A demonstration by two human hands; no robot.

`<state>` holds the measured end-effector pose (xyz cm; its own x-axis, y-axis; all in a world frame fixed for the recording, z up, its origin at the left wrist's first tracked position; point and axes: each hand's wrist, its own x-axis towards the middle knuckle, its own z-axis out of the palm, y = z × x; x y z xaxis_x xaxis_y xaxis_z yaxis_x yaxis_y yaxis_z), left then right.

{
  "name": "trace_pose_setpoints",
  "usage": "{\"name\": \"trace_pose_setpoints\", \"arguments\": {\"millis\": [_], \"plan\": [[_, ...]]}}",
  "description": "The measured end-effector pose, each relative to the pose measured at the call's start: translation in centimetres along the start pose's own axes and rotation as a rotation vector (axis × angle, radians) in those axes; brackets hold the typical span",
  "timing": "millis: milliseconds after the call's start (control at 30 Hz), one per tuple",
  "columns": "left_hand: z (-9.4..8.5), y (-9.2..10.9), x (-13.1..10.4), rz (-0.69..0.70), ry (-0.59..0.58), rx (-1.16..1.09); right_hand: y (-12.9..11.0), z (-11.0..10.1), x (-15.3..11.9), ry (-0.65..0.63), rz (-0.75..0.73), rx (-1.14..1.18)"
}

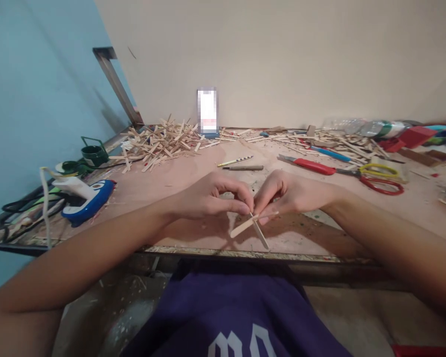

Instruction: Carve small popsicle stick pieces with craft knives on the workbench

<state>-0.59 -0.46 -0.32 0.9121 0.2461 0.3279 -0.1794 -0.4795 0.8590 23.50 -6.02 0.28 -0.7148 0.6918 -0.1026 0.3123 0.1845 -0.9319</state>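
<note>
Two flat, pale wooden sticks (242, 228) cross each other just above the table's front part, their rounded ends pointing down toward me. My left hand (223, 196) is closed in a pinch at the upper end of the crossed sticks. Touching or nearly touching it, my right hand (280, 197) pinches the sticks from the other side, with a thin tip showing past its fingers. The fingertips hide part of the crossing. Behind the hands lie a brown-handled tool (247, 168) and a striped pencil (236, 161).
A large heap of wooden sticks (167, 144) lies at the back left, beside an upright phone (207, 110). Right of the hands are a red-handled cutter (314, 166) and scissors (381, 178). A blue power strip (89, 203) with cables sits at the left edge.
</note>
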Motion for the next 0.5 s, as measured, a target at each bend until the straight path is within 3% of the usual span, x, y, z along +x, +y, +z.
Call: {"name": "trace_pose_setpoints", "arguments": {"millis": [267,500], "plan": [[0.2,0.0,0.0,0.007,0.009,-0.019,-1.5,0.3,-0.5,0.041,-0.078,-0.161],[-0.5,0.1,-0.3,0.059,0.075,0.013,-1.9,0.6,-0.5,0.137,-0.106,-0.092]]}}
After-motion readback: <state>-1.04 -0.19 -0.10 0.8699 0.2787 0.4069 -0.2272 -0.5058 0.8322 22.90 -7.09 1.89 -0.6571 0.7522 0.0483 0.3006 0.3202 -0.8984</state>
